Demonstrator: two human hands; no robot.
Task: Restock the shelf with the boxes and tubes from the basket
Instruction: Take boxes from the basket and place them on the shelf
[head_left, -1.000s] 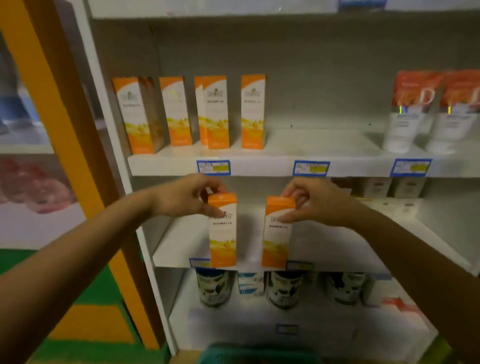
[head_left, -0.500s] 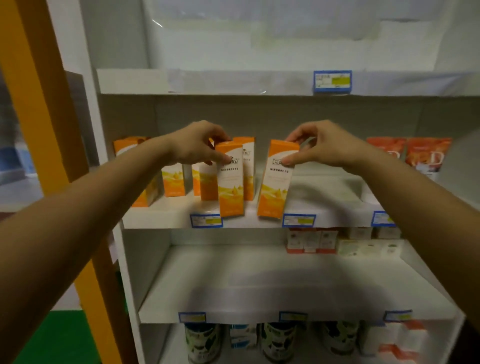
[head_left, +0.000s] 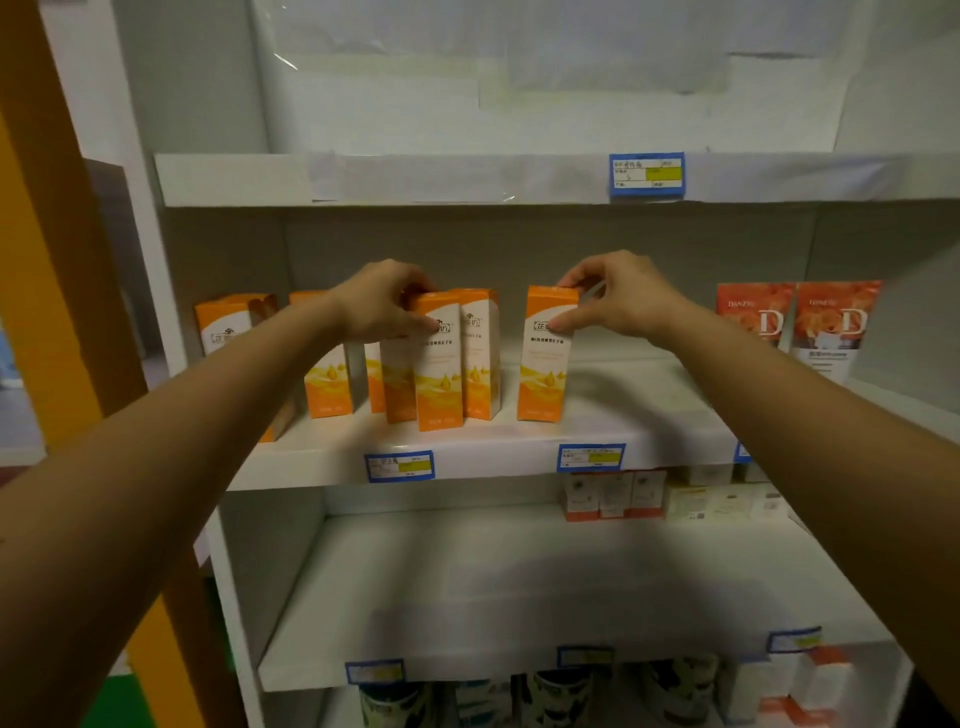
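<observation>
A tall orange-and-white cardboard box (head_left: 439, 364) is gripped at its top by the left hand (head_left: 382, 301), with the thumb laid on the printed front and the fingers curled over the orange top end. It is held upright on the white middle shelf board (head_left: 493, 457), close to the front edge and just in front of a row of like orange-and-white boxes (head_left: 327, 384) that runs towards the board's left end. A second orange-and-white cardboard box (head_left: 545, 358) is pinched near its top by the right hand (head_left: 621, 296), thumb on the front face and fingertips over the top edge. It is slightly tilted, with its base at the board, and is set apart from the row, to its right. Whether either box is fully set down cannot be told. Towards the right end of the same board, two white tubes with red-orange printed tops (head_left: 753, 312) are stood side by side, well apart from the second box. Blue-framed price labels (head_left: 399, 466) are fixed along the board's front edge. On the shelf below, small white-and-red cartons (head_left: 613, 493) are lined up at the back towards the right end. An orange upright post (head_left: 47, 260) is seen to the left of the shelving.
</observation>
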